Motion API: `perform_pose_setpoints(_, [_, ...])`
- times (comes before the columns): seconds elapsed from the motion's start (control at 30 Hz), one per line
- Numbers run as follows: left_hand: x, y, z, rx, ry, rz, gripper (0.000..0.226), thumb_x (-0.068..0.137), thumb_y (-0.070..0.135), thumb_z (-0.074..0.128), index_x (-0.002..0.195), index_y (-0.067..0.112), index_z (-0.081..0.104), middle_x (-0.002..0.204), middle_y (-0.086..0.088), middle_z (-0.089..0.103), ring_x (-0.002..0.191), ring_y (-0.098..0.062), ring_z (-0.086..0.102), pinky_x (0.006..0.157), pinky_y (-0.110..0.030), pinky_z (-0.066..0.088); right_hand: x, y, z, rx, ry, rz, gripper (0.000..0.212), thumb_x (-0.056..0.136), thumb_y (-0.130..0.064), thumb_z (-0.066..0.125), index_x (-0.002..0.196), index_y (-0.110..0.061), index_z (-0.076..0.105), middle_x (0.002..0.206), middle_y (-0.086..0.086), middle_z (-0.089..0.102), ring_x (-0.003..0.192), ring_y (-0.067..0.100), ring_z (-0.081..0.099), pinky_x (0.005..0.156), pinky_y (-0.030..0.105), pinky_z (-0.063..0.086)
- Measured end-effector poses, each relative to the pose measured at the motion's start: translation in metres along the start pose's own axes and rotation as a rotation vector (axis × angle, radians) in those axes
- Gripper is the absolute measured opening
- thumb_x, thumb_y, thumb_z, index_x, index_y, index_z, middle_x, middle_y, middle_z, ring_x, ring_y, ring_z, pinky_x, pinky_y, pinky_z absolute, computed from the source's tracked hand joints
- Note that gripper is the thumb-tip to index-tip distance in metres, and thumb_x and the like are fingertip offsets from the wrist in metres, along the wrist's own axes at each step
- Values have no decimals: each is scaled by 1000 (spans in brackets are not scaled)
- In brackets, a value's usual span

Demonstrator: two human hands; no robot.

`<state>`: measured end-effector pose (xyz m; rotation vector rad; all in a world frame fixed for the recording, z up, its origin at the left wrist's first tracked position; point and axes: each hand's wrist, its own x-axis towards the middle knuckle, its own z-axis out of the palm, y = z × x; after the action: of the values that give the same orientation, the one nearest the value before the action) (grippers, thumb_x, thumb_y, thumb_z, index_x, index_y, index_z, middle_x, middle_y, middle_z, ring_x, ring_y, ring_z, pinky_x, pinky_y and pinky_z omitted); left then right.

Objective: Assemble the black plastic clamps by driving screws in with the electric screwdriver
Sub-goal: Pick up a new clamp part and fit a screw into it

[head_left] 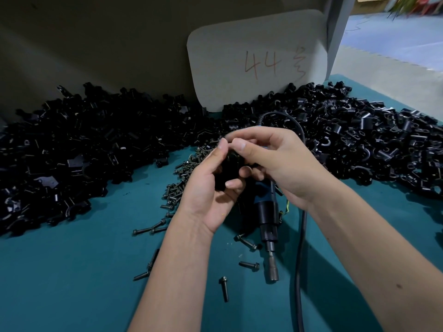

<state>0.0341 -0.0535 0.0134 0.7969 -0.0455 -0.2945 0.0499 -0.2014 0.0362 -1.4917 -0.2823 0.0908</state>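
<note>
Both hands grip a black clamp above the screwdriver, screws beside

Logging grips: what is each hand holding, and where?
Left hand cups a black clamp from below; right hand pinches its top. Exact contact is hidden.

A work table in a dim room

The table has a blue-green top. Behind it stands a plain dull wall, dark at the top. A pale card with round corners leans on the wall, with "44" written on it in red. A grey post stands at the right. Past it, a bright bluish floor shows in daylight.
</note>
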Motion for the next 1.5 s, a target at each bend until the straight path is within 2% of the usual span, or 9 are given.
perform_pose_setpoints(0.17, [0, 3, -4, 22, 34, -18, 27, 92, 34, 69, 93, 11, 82, 94, -7, 70, 64, -11, 57, 41, -13, 40, -3, 1, 6, 103, 48, -12, 9, 89, -1, 77, 83, 2, 71, 63, 0, 66, 48, 14, 61, 42, 16, 47])
perform_pose_setpoints(0.53, [0, 7, -10, 157, 47, 6, 22, 94, 35, 70, 91, 16, 81, 91, -1, 73, 66, -12, 60, 44, -14, 42, -3, 2, 12, -41, 170, -58, 21, 86, -12, 85, 71, -5, 71, 64, 5, 69, 49, 22, 66, 50, 30, 56])
perform_pose_setpoints(0.67, [1, 10, -13, 136, 168, 54, 20, 93, 32, 69, 95, 12, 73, 85, -3, 72, 61, -12, 60, 42, -15, 40, -4, -5, 11, -660, 252, -224, 46, 89, -50, 76, 61, -16, 61, 55, -9, 62, 48, 5, 53, 53, 20, 44])
perform_pose_setpoints(0.83, [3, 15, -17, 141, 348, 112, 20, 89, 23, 69, 105, 13, 59, 86, -7, 69, 57, -15, 61, 41, -18, 36, -15, -32, 27, -1367, -537, -145, 18, 80, -47, 83, 87, -32, 75, 79, -18, 61, 90, 9, 59, 87, 37, 53])
perform_pose_setpoints(1.0, [3, 15, -19, 156, 367, 126, 4, 98, 19, 63, 96, 20, 59, 94, -5, 75, 68, -19, 65, 41, -17, 35, -22, -22, 43, -1557, -692, -85, 15, 81, -41, 85, 89, -35, 74, 80, -18, 63, 100, 11, 55, 93, 36, 30])
perform_pose_setpoints(1.17, [4, 13, -18, 175, 362, 162, 24, 105, 36, 57, 112, 16, 68, 95, -6, 77, 67, -17, 65, 47, -19, 43, -19, -23, 34, -1348, -696, -69, 7, 87, -30, 82, 90, -30, 75, 87, -14, 71, 92, 7, 59, 94, 33, 37])
perform_pose_setpoints(1.3, [5, 11, -18, 173, 365, 145, 36, 109, 31, 44, 124, 14, 73, 116, -15, 77, 102, -30, 73, 94, -45, 58, -13, -33, 11, -785, -482, -164, 11, 89, -11, 81, 99, -16, 78, 90, -5, 77, 84, 5, 69, 81, 16, 51])
perform_pose_setpoints(1.43, [5, 9, -13, 238, 293, 212, 32, 112, 20, 43, 120, 9, 71, 107, -12, 79, 80, -21, 74, 62, -25, 57, -2, -30, -10, -313, -64, -322, 16, 91, -5, 77, 102, -16, 81, 89, -3, 80, 81, 9, 73, 77, 20, 56])
perform_pose_setpoints(1.5, [4, 5, -12, 300, 216, 234, 29, 112, 20, 43, 122, 8, 67, 114, -12, 78, 87, -26, 76, 68, -25, 58, 4, -22, -14, -214, 138, -365, 13, 90, -6, 79, 96, -18, 81, 86, -3, 79, 78, 6, 72, 74, 17, 53])
